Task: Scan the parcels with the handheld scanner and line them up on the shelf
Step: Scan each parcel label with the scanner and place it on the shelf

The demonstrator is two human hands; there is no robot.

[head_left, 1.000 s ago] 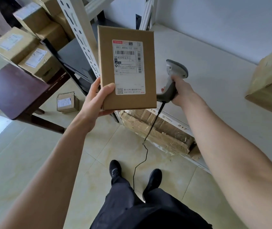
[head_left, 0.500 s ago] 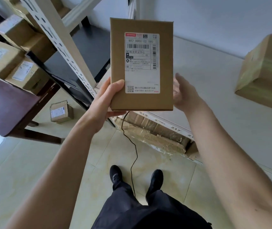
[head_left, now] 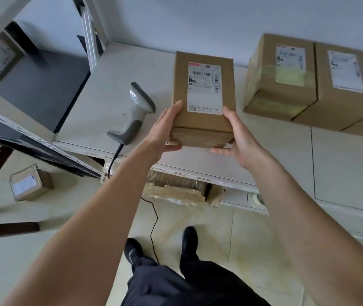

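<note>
A brown cardboard parcel (head_left: 180,85) with a white shipping label facing up is held over the white shelf (head_left: 114,80). My left hand (head_left: 165,129) grips its near left corner and my right hand (head_left: 235,133) grips its near right corner, thumbs on top. The grey handheld scanner (head_left: 138,111) lies on the shelf to the left of the parcel, free of both hands, its black cable hanging over the front edge to the floor. Two labelled parcels (head_left: 282,80) (head_left: 339,89) stand side by side at the back right of the shelf.
A small labelled box (head_left: 29,182) sits on the tiled floor at left. A taped, crumpled carton (head_left: 176,188) lies under the shelf. A perforated metal upright (head_left: 32,140) and a dark lower shelf are at left. My feet stand below near the cable.
The scanner left my right hand and now lies on the shelf. My right hand took hold of the parcel, which has gone from upright to flat and forward over the shelf.
</note>
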